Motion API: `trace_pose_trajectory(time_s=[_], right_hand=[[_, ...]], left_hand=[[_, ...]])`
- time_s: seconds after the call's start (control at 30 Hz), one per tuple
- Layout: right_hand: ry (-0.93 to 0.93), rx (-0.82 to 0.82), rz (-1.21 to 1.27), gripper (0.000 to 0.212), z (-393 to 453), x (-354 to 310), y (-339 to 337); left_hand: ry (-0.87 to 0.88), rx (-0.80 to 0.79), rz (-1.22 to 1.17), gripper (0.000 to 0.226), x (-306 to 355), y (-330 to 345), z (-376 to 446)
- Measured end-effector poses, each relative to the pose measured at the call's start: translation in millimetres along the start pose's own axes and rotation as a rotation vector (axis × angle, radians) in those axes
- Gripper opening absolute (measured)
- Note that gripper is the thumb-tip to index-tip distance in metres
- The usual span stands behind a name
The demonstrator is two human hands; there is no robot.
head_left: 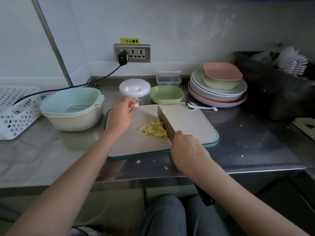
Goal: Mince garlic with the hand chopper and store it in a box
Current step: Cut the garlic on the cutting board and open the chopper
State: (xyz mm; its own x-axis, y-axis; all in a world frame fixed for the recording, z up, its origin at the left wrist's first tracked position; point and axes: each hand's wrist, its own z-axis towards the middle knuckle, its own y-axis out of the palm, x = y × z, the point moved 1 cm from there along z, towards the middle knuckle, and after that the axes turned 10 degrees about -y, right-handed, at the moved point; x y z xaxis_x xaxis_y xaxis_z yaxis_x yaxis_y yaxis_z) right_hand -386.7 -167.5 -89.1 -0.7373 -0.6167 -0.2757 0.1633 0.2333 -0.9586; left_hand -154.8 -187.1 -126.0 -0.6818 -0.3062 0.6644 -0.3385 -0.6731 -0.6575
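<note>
Garlic slices (154, 128) lie in 1 small heap in the middle of the cutting board (190, 123), just left of the knife (166, 123). The right hand (188, 150) grips the knife. The left hand (123, 113) pinches 1 garlic clove (135, 105) at the far edge of the board, and the hand chopper (134, 90) stands just behind it. So the left hand is nearer the chopper.
</note>
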Motion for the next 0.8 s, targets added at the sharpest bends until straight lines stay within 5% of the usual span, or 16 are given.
trace_pose_trajectory(time_s=[0.23,0.4,0.6,0.8], right_hand=[[-0.025,0.029,0.007,0.024,11.1,-8.7,-8.2],[0.075,0.206,0.053,0.033,2.0,53.6,-52.0],[0.154,0.194,0.086,0.029,-5.9,85.5,-65.8],[0.035,0.167,0.09,0.022,3.3,81.2,-38.4]], left_hand=[[0.002,0.022,-0.199,0.02,6.6,-14.3,-9.0],[0.075,-0.235,-0.266,0.02,52.4,3.0,-32.1],[0.16,-0.332,0.085,0.021,74.5,60.4,-51.8],[0.091,-0.328,-0.038,0.02,62.8,52.2,-50.3]])
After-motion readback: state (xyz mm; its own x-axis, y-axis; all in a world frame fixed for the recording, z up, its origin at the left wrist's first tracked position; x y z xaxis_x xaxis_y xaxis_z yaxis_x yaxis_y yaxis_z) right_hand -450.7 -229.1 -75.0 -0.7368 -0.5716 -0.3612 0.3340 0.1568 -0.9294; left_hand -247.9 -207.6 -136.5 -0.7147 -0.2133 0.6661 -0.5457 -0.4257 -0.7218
